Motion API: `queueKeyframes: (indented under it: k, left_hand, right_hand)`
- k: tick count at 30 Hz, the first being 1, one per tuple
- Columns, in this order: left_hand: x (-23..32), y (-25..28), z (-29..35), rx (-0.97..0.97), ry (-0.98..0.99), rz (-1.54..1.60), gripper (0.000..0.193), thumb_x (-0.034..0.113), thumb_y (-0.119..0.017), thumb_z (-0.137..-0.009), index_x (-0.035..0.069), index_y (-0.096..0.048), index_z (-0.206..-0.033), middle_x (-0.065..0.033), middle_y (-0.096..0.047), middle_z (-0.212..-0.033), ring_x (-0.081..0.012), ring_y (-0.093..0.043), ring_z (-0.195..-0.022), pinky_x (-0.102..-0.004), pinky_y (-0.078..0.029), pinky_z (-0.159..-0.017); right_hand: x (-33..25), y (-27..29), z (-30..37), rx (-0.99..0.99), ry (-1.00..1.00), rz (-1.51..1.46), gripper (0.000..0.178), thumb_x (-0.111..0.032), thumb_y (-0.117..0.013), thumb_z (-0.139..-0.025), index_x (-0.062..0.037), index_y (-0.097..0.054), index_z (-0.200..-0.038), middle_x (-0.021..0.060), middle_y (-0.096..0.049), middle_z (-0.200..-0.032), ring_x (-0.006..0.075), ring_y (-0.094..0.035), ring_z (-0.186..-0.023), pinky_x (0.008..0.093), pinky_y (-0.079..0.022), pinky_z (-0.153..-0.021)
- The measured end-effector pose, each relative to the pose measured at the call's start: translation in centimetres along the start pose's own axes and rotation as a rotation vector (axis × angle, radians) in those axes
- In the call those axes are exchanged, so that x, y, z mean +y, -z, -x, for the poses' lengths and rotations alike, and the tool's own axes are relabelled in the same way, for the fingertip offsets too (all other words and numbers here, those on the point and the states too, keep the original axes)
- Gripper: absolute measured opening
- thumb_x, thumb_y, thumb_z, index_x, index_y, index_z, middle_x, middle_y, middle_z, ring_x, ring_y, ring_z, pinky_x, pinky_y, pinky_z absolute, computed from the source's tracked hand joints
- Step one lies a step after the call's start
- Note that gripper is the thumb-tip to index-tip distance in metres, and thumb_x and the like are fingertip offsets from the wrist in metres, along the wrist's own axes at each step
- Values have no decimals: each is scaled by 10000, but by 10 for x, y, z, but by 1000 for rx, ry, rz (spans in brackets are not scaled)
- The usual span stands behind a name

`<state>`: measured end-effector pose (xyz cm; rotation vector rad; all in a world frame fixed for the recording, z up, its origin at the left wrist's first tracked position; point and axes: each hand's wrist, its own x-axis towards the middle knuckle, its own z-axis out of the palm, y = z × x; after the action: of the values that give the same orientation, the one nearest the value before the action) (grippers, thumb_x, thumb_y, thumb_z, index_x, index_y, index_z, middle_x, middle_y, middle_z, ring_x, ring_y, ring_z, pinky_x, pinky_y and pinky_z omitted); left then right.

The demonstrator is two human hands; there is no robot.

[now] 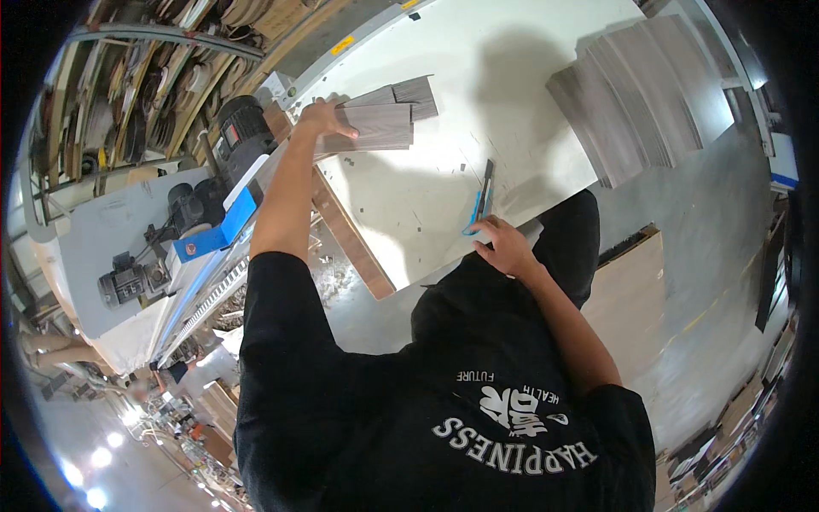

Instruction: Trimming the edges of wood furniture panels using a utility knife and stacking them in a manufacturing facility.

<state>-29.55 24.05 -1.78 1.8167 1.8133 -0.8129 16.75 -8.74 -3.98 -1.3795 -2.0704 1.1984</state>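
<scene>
My left hand (324,122) grips the left end of a grey wood-grain plank (380,126), thumb laid over its top face. Partly under that plank, on the far side, lie further grey strips (415,96). A blue and black utility knife (480,205) rests on the white tabletop (392,192), its dark end pointing away from me. At the near end of the knife is my right hand (507,247), fingertips at its handle and thumb held apart. It does not appear closed round the knife.
Stacked grey planks (636,94) fan out at the table's right end. Small dark scraps (419,229) dot the white surface. A brown board (354,235) edges the table's left side, beside a machine with black motors (243,128). A pale panel (631,290) stands at right.
</scene>
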Motion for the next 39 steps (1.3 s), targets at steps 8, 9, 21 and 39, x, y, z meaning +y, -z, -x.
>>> queueKeyframes:
  k: [8,9,21,39]
  left_hand:
    - [-5,11,-29,-99,-215,130,1362,583,-1013,-552,37,-434,-1657,-250,-549,-1603,-427,-527,-1489,-504,-441,-1252]
    - [3,16,-27,-109,-203,125,1367,578,-1018,-544,21,-438,-1649,-258,-561,-1592,-421,-527,-1492,-494,-442,-1252]
    - [63,36,38,183,-130,-20,1078,662,-963,-592,72,-677,-1447,-160,-678,-1459,-357,-659,-1341,-483,-550,-1117]
    - [217,-47,88,638,-307,207,827,470,-972,-737,55,-627,-1364,-159,-722,-1291,-360,-690,-1230,-478,-510,-1110]
  right_hand:
    - [40,17,56,1,-286,-320,288,-162,-783,-988,-32,-718,-1237,154,-740,-1135,277,-746,-1015,398,-584,-893]
    - [51,18,67,87,-346,-363,272,-142,-785,-995,-23,-723,-1232,132,-747,-1091,232,-738,-976,370,-577,-872]
    - [92,56,83,397,-513,-427,216,-148,-724,-1076,0,-712,-1233,46,-753,-987,106,-685,-916,301,-554,-861]
    - [59,53,67,349,-261,-180,199,-135,-753,-1027,-39,-725,-1198,115,-748,-1008,242,-737,-907,366,-581,-834]
